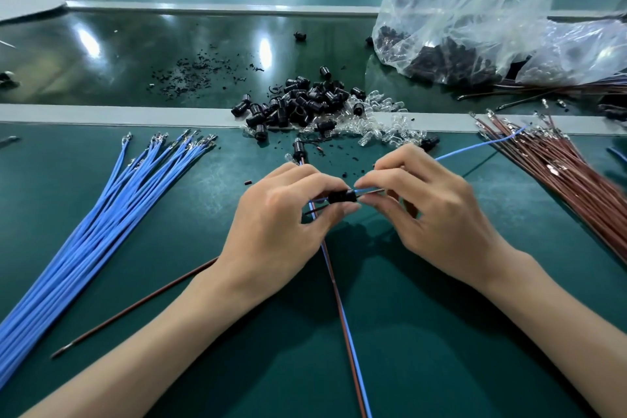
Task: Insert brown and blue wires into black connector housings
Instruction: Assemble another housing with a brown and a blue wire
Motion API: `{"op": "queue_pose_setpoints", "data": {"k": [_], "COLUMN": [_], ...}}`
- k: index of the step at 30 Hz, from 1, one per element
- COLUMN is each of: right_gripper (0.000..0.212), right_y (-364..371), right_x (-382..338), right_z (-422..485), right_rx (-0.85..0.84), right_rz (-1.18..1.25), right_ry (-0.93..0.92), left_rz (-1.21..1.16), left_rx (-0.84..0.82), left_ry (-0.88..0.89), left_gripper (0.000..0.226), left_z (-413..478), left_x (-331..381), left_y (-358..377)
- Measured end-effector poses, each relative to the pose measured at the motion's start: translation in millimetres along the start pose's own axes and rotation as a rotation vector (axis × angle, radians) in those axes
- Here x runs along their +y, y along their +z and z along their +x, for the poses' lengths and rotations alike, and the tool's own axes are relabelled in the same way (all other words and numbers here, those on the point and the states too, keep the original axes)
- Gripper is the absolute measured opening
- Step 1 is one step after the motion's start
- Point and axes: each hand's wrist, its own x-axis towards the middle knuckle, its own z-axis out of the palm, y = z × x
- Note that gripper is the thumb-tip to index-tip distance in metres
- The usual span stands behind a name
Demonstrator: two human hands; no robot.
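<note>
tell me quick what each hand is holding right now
Left hand: closed, pinching a small black cylindrical plastic connector housing.
Right hand: closed, pinching a thin blue insulated wire at that housing's end.

We look through one wide-angle camera worn on the head, facing forward and tilted down at the green table. We sit close. The forearms rise from the bottom corners, and the left hand and right hand meet at the frame's centre, pinching a black connector housing and a blue wire. The table's far side and a plastic bag fill the top, where the lens bows the edges.
</note>
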Motion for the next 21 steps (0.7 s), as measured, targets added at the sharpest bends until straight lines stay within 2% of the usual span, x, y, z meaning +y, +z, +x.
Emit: {"op": "queue_pose_setpoints", "data": {"k": [6,11,16,21], "right_gripper": [0.021,0.015,0.007,0.003], "right_y": [-1.9,0.1,-5.9,-1.0], "right_x": [4.3,1.1,5.4,1.4], "right_z": [0.5,0.3,3.3,3.0], "right_rx": [0.112,0.034,0.257,0.064], "right_rz": [0.037,0.026,0.076,0.104], "right_ry": [0.085,0.011,0.233,0.119], "left_rz": [0.073,0.209,0.241,0.250], "left_rx": [0.071,0.059,0.102,0.060], "left_ry": [-0.042,0.013,-0.085,0.004], "left_gripper": [0.019,0.015,0.018,0.014], "left_z": [-0.5,-2.2,-1.5,-2.6], "left_x": [-0.8,2.9,1.3,3.4], "left_y": [-0.1,-0.1,-1.7,1.0]}}
